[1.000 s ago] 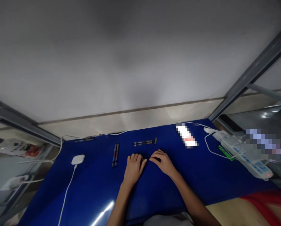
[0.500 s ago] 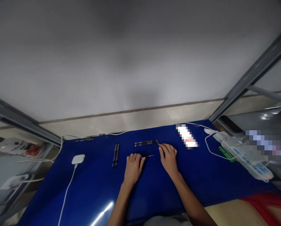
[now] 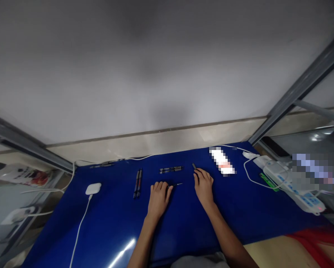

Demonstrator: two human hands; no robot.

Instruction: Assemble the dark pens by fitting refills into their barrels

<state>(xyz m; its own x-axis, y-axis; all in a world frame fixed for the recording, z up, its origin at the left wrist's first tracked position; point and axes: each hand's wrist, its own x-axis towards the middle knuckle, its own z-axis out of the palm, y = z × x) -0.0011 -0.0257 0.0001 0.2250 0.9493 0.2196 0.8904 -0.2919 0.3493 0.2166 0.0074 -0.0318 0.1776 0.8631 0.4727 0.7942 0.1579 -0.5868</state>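
Within the left hand (image 3: 158, 198), a clamped pen (image 3: 176, 184) is partly hidden; unclear whether the right hand (image 3: 204, 185) grips.

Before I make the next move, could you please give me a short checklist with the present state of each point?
1. Left hand has hold of the slim pointed pen piece: ok.
2. Its tip is clear of the right hand: ok.
3. Right hand has a firm grip on the small dark piece: cannot tell; the fingertips are at its near end.
4. Both hands are free: not ok; the left is occupied.
5. White case is clear of both hands: ok.
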